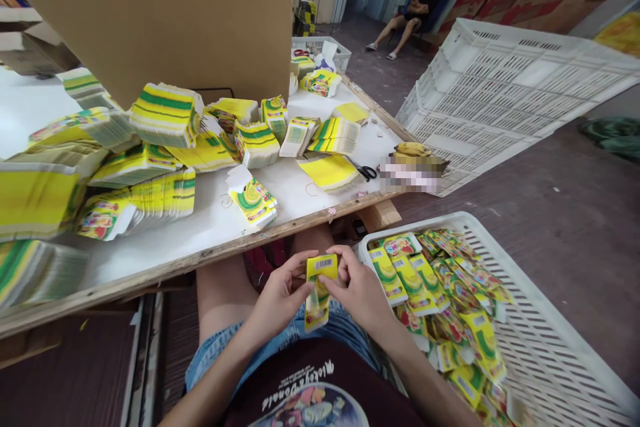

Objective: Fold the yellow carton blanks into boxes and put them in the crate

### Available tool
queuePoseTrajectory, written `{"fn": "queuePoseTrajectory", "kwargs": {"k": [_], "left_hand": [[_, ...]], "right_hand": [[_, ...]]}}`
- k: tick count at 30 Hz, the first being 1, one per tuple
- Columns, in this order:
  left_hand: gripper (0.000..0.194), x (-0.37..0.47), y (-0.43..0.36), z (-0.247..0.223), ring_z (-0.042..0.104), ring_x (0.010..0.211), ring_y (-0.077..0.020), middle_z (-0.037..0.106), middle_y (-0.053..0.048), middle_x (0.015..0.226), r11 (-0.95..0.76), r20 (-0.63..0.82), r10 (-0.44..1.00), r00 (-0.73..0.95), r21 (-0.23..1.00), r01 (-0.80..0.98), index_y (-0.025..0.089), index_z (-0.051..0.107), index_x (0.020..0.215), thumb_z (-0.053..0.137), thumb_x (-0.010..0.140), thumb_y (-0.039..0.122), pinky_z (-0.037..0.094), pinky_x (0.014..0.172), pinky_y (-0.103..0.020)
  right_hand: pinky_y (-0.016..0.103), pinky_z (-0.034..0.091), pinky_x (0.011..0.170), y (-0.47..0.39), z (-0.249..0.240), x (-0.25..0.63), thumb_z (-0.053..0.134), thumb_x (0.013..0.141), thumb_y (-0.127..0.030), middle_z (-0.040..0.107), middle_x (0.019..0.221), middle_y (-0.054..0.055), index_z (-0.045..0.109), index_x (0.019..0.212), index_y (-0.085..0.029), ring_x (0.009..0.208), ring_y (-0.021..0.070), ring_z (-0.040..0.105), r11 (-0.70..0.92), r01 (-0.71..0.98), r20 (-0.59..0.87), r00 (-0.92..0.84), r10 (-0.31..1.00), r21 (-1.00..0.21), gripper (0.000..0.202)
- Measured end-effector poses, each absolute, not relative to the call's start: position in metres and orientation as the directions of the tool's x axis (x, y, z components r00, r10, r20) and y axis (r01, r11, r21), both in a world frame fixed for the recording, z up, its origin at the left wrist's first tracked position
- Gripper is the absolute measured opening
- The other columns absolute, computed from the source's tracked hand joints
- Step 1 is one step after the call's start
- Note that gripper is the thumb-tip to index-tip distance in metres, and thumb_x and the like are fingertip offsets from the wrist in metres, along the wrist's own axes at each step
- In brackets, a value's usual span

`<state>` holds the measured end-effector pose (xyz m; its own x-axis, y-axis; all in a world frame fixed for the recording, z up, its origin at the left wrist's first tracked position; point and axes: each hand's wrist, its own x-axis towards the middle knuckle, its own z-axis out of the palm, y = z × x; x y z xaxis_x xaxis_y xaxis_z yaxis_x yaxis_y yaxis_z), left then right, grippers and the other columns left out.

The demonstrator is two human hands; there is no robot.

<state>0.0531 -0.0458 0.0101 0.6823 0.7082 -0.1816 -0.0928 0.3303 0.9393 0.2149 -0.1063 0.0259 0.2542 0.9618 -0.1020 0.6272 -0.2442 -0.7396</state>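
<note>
Above my lap I hold a small yellow and green printed card packet with a barcode at its upper end. My left hand grips its left edge between thumb and fingers. On the opposite edge, my right hand pinches it, the thumb lying across the front. Whether the packet is one piece or two overlapping ones I cannot tell. Close by on the right, a white plastic basket holds many similar yellow packets. A small stack of printed cards lies near the table's front edge.
Stacks of yellow and green cards cover much of the white table. A large cardboard sheet stands behind them. Scissors and bananas lie at the right corner. Beyond are stacked white crates and a seated person.
</note>
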Motion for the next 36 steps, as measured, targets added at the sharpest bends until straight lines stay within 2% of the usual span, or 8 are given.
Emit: {"fn": "queuePoseTrajectory", "kwargs": {"k": [8,14,17,20,22,26,32,36], "left_hand": [[0.048,0.048,-0.042,0.009,0.068,0.098,-0.0240,0.071,-0.012,0.109,0.385,-0.208,0.722,0.659,0.913,-0.133,0.017,0.053,0.123,0.070,0.079,0.022,0.053,0.084,-0.035],[0.043,0.059,-0.050,0.009,0.068,0.099,-0.0254,0.070,-0.012,0.114,0.278,-0.131,0.727,0.674,0.954,-0.114,0.019,0.057,0.122,0.068,0.080,0.021,0.054,0.086,-0.038],[0.040,0.053,-0.036,0.011,0.059,0.118,-0.0269,0.062,-0.011,0.130,-0.103,0.044,0.813,0.580,0.992,0.070,0.023,0.059,0.124,0.063,0.085,0.024,0.045,0.104,-0.043],[0.051,0.032,0.000,0.010,0.039,0.138,-0.0290,0.049,-0.012,0.144,-0.458,0.292,0.861,0.416,0.801,0.386,0.023,0.051,0.133,0.065,0.084,0.027,0.028,0.116,-0.049],[0.064,0.016,0.026,0.006,0.023,0.145,-0.0319,0.036,-0.016,0.153,-0.511,0.352,0.859,0.373,0.646,0.567,0.019,0.043,0.140,0.067,0.082,0.032,0.022,0.117,-0.055],[0.049,-0.008,0.059,-0.005,0.038,0.139,-0.0335,0.049,-0.016,0.145,-0.505,0.283,0.863,0.419,0.514,0.694,0.017,0.054,0.130,0.061,0.086,0.036,0.031,0.112,-0.056],[0.029,-0.013,0.057,-0.011,0.063,0.116,-0.0280,0.071,-0.012,0.117,-0.512,0.379,0.858,0.346,0.584,0.630,0.017,0.070,0.108,0.047,0.094,0.026,0.049,0.100,-0.046],[0.032,-0.010,0.020,-0.008,0.059,0.122,-0.0268,0.066,-0.011,0.127,-0.589,0.608,0.780,0.148,0.635,0.500,0.019,0.063,0.122,0.051,0.092,0.018,0.043,0.108,-0.046]], "right_hand": [[0.025,0.044,0.061,-0.107,0.021,0.224,0.054,0.088,-0.025,0.054,0.074,-0.003,0.055,0.123,-0.021,0.064,0.0142,0.054,-0.117,0.384,-0.088,0.091,0.992,-0.916,0.035],[0.032,0.048,0.080,-0.110,0.034,0.234,0.055,0.089,-0.029,0.066,0.112,0.007,0.065,0.114,-0.023,0.093,0.0209,0.061,-0.093,0.417,-0.041,0.132,0.990,-0.904,0.028],[0.040,0.045,0.083,-0.125,0.047,0.265,0.060,0.082,-0.024,0.071,0.098,0.006,0.072,0.096,-0.025,0.089,0.0260,0.063,-0.190,0.691,-0.137,0.132,0.982,-0.697,0.018],[0.051,0.041,0.086,-0.146,0.053,0.301,0.072,0.070,-0.029,0.072,0.089,0.010,0.075,0.080,-0.026,0.094,0.0363,0.061,-0.331,0.883,-0.171,0.289,0.942,-0.333,0.010],[0.051,0.040,0.087,-0.153,0.051,0.311,0.073,0.072,-0.035,0.072,0.095,0.011,0.076,0.085,-0.026,0.097,0.0370,0.061,-0.346,0.893,-0.184,0.303,0.935,-0.287,0.016],[0.046,0.040,0.091,-0.145,0.041,0.287,0.068,0.079,-0.036,0.072,0.102,0.009,0.073,0.099,-0.026,0.101,0.0321,0.062,-0.277,0.835,-0.264,0.165,0.950,-0.475,0.023],[0.040,0.044,0.084,-0.111,0.041,0.239,0.066,0.082,-0.031,0.073,0.092,0.007,0.072,0.094,-0.022,0.089,0.0263,0.064,-0.221,0.655,-0.254,0.046,0.966,-0.723,0.016],[0.034,0.049,0.075,-0.095,0.041,0.218,0.054,0.089,-0.048,0.075,0.090,0.008,0.071,0.099,-0.019,0.080,0.0215,0.066,-0.231,0.188,-0.201,0.168,0.965,-0.955,0.035]]}}
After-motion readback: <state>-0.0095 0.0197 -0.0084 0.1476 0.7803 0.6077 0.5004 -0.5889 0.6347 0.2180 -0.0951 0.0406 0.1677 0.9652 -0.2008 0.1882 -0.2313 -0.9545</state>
